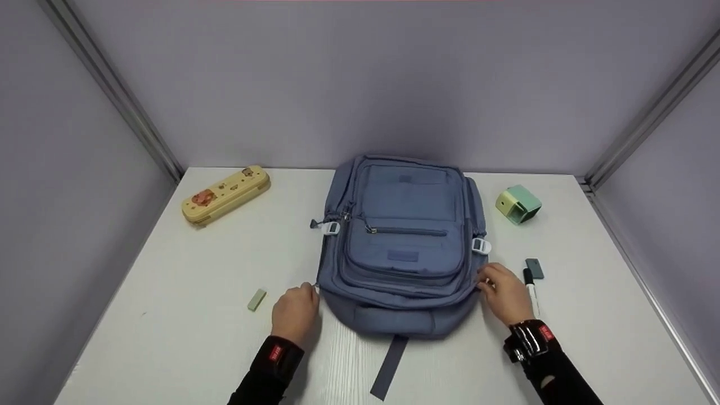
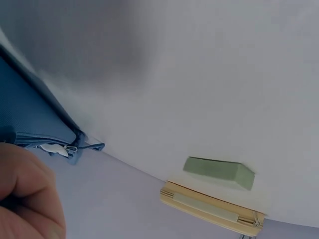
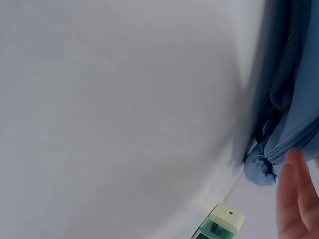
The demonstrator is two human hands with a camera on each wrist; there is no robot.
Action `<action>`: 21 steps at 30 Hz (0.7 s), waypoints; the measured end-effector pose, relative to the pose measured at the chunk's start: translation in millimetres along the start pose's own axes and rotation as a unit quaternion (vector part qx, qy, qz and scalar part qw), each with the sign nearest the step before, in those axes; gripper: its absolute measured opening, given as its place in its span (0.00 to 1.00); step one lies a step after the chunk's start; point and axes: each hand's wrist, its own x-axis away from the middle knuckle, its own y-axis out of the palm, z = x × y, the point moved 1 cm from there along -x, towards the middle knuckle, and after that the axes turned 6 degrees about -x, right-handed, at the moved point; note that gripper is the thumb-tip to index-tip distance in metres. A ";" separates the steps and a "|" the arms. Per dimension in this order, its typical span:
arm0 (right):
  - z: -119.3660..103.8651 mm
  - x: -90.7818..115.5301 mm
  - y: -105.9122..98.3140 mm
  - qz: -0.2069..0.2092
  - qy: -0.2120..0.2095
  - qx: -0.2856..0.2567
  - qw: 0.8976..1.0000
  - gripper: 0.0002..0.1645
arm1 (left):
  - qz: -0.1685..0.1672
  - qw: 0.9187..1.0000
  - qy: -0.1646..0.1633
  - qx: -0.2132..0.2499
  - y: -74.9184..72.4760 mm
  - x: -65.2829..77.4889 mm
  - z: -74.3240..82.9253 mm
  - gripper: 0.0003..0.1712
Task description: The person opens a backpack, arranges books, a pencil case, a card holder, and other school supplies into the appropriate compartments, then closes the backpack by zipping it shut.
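A blue backpack (image 1: 405, 247) lies front side up in the middle of the white table, its bottom strap end trailing toward the near edge. At its lower left side my left hand (image 1: 295, 312) pinches what looks like a small zipper pull, mostly hidden by the fingers. In the left wrist view the curled left hand (image 2: 30, 194) shows beside the bag's blue fabric (image 2: 30, 104). My right hand (image 1: 506, 292) holds the backpack's lower right edge between thumb and fingers. The right wrist view shows that hand's fingers (image 3: 294, 194) against the fabric (image 3: 299, 129).
A yellow pencil case (image 1: 226, 195) lies at the back left, with a small green eraser (image 1: 256, 300) nearer. Right of the bag are a green and yellow pencil sharpener (image 1: 518, 204), a dark small block (image 1: 535, 268) and a black-capped white marker (image 1: 531, 292). Grey panels (image 1: 394, 84) enclose the table.
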 end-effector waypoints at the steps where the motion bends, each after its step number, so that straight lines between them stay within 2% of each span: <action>1: -3.4 0.3 1.3 0.006 0.006 -0.001 1.000 0.11 | -0.001 1.000 0.000 0.000 0.1 0.5 1.5 0.15; 3: -16.5 4.6 5.2 0.028 0.020 -0.010 0.999 0.12 | -0.003 1.000 -0.005 0.000 0.8 1.2 3.6 0.15; 6: -50.7 16.4 15.3 0.077 0.023 -0.046 0.996 0.15 | -0.002 1.000 -0.008 0.000 0.9 1.9 6.3 0.16; 9: -98.3 31.0 31.1 0.106 -0.018 -0.097 0.989 0.19 | 0.000 1.000 -0.010 0.004 0.4 2.7 6.2 0.16; 12: -143.8 40.6 49.2 0.073 -0.056 -0.124 0.988 0.19 | -0.008 1.000 -0.014 0.008 -0.9 3.1 6.5 0.16; 15: -174.9 41.5 66.5 0.023 -0.051 -0.126 0.990 0.20 | -0.019 1.000 -0.021 0.011 -2.6 4.3 7.8 0.16; 17: -185.2 39.0 76.3 0.008 -0.035 -0.118 0.992 0.20 | -0.029 0.999 -0.024 0.014 -3.9 5.5 8.9 0.16; 21: -188.5 34.2 89.8 0.027 -0.024 -0.095 0.995 0.15 | -0.038 0.999 -0.019 0.013 -6.7 7.2 10.0 0.16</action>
